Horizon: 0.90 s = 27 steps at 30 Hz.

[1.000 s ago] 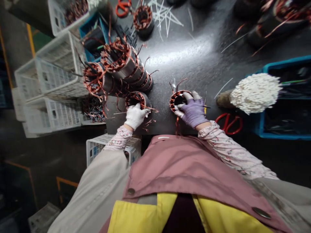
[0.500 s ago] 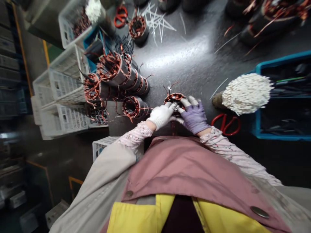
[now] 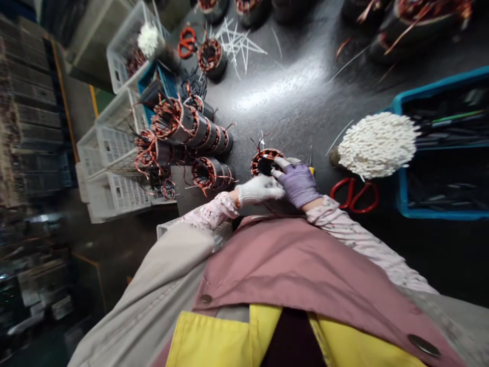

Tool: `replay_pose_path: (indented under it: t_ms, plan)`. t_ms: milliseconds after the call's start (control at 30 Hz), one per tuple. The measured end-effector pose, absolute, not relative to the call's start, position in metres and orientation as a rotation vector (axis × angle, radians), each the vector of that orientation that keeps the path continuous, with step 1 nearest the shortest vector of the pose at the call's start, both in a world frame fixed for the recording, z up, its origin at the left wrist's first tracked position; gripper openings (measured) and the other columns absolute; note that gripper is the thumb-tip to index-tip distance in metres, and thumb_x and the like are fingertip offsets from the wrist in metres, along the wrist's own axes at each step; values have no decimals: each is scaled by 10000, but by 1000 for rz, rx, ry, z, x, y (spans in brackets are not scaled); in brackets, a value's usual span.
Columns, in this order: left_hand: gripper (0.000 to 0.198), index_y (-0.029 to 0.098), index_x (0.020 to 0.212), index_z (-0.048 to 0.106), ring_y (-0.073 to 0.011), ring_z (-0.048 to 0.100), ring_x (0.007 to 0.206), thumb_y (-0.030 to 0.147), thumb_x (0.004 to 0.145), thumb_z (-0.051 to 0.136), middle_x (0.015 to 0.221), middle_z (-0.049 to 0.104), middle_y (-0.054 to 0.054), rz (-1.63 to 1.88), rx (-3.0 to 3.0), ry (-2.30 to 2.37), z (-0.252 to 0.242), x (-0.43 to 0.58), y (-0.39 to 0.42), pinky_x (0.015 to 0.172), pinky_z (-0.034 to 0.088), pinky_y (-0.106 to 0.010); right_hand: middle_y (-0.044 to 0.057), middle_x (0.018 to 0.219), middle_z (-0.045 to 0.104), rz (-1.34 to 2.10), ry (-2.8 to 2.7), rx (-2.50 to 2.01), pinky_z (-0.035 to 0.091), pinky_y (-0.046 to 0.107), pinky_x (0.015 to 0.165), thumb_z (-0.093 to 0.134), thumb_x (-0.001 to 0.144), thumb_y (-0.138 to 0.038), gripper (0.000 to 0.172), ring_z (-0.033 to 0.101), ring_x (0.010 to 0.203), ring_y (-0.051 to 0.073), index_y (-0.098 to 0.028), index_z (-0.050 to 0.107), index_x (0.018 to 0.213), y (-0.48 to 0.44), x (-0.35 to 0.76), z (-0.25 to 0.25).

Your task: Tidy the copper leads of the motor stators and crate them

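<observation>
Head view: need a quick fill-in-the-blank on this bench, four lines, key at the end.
1. The right hand holding the wire-wound ring wears a ____ glove.
2. The left hand wears a ____ glove.
3. The scissors nearest the right hand have ____ handles.
4. The crate behind the white bundle is ____.
Missing words: purple; white; red; blue.

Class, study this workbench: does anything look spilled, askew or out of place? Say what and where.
Thin white strips lie scattered crisscross at the far side of the bench, like a spill. At the left, wound stators are heaped on their sides, copper wire ends sticking out. The stator under the right hand sits upright.
</observation>
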<state>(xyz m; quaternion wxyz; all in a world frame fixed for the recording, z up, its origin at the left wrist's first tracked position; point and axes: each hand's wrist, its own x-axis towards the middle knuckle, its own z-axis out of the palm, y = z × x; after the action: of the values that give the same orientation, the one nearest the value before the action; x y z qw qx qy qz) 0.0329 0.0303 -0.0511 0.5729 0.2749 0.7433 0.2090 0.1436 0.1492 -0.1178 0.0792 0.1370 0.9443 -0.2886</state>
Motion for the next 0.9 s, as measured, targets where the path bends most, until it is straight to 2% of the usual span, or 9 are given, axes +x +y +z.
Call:
replay_pose_path:
  t_ms: [100,200,300,400,533,600,667,767,900]
  plan:
    - [329,194,672,495,-79,405,504,435,874,594,569,472,56,735,383,1935,-46,27,12,533,353,-233,144,1527,525,-788,2916,372,408,506,1073,562,968,-337,392,502,1311,343,-202,697,1310,163,125,-108]
    - [328,195,716,509,-89,446,526,453,887,616,587,494,57,787,381,1999,-51,24,2,567,388,-240,168,1487,555,-682,2893,337,363,542,1085,497,976,-254,367,485,1334,356,-143,711,1253,163,96,-102]
    - [251,162,844,617,-132,581,702,398,931,604,723,615,11,815,482,2170,-61,28,2,724,477,-264,169,1437,604,-757,2821,313,311,567,1137,472,943,-150,353,504,1333,339,-111,736,1174,161,77,-103]
    - [255,137,1164,659,-204,659,1039,247,937,617,1105,698,-90,719,594,2339,-71,30,13,953,494,-304,153,1391,647,-1031,2654,457,357,521,1155,576,868,-133,287,554,1293,313,-119,764,1084,169,71,-104]
    - [621,207,1496,472,-268,657,1179,250,912,678,1531,456,-166,325,657,2448,-77,26,39,980,520,-330,107,1084,763,-1487,2206,671,550,379,943,666,836,-192,144,673,989,234,-131,755,931,185,65,-103]
    - [599,251,1506,465,-272,668,1163,301,939,649,1555,427,-159,163,781,2427,-78,21,52,936,541,-340,63,872,754,-1586,2086,776,564,397,919,689,810,-198,62,665,883,224,-152,728,822,190,61,-103]
    - [452,266,1453,530,-263,679,1136,320,1004,528,1499,493,-150,59,948,2368,-80,14,61,893,548,-350,39,776,724,-1519,2148,794,561,426,932,678,783,-169,55,659,857,230,-169,699,732,191,60,-105]
    - [395,262,1378,608,-252,684,1119,298,1048,394,1405,579,-136,-8,1108,2293,-83,4,62,859,538,-350,61,915,755,-1454,2245,760,540,451,985,638,773,-155,88,682,967,262,-165,723,754,192,68,-110]
    - [359,269,1325,659,-220,656,1175,326,1029,464,1437,580,-93,107,1136,2303,-89,-2,51,921,510,-306,103,1240,725,-1273,2524,621,485,477,1102,602,804,-222,262,653,1192,317,-169,797,971,193,94,-115]
